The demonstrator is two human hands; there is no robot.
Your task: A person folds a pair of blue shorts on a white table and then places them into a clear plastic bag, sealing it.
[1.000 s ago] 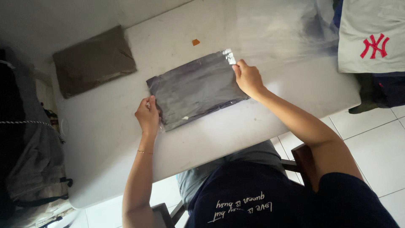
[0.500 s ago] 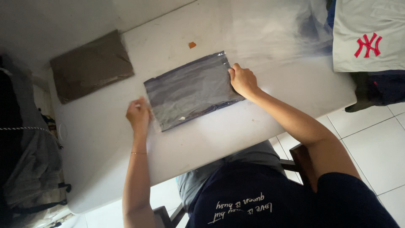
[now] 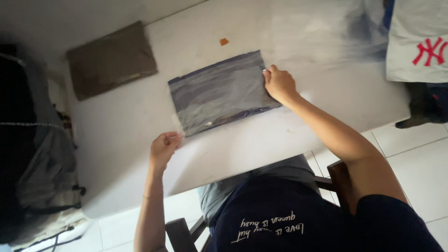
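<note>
A grey folded garment in a clear plastic bag [image 3: 219, 91] lies flat on the white table [image 3: 121, 140]. My right hand [image 3: 279, 84] grips the bag's right edge, thumb on top. My left hand [image 3: 163, 149] is at the bag's near left corner, fingers pinched on the clear plastic flap that sticks out there. The flap is hard to make out against the table.
A brown flat packet [image 3: 112, 58] lies at the table's far left and a small orange scrap [image 3: 224, 41] sits beyond the bag. A white shirt with a red emblem [image 3: 420, 39] hangs at the right. A dark bag [image 3: 32, 140] stands left of the table.
My left hand has slid from the bag's left edge down to its near corner and taken the clear flap. My right hand stays on the right edge.
</note>
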